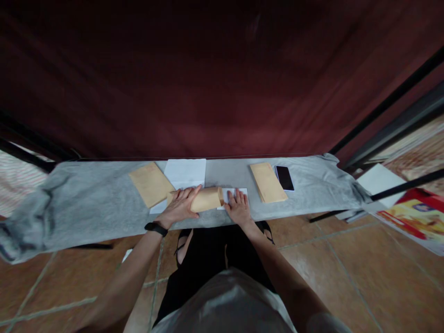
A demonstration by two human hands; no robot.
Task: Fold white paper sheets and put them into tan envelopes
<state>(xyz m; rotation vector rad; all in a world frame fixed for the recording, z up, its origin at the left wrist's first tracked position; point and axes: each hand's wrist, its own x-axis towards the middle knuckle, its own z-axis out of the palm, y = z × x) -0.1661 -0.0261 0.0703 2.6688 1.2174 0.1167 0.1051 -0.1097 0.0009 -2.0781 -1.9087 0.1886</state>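
Note:
My left hand (pixel 179 206), with a black band at the wrist, grips a brown envelope (pixel 205 200) whose right end bulges open. White paper (pixel 244 190) lies under my right hand (pixel 238 206), which rests flat with its fingers spread just right of that envelope. Behind my left hand is a white sheet (pixel 185 172). Another brown envelope (pixel 151 184) lies at an angle to the left, partly over white paper. On the right, a stack of brown envelopes (pixel 268 182) sits beside a dark phone (pixel 285 178).
A grey cloth (pixel 97 199) covers the narrow bench. Dark red fabric (pixel 222 92) hangs behind it. Black metal bars (pixel 391 104) stand at both sides. A red and yellow package (pixel 416 215) and a white box (pixel 379 180) are at the far right, above the tiled floor (pixel 333 268).

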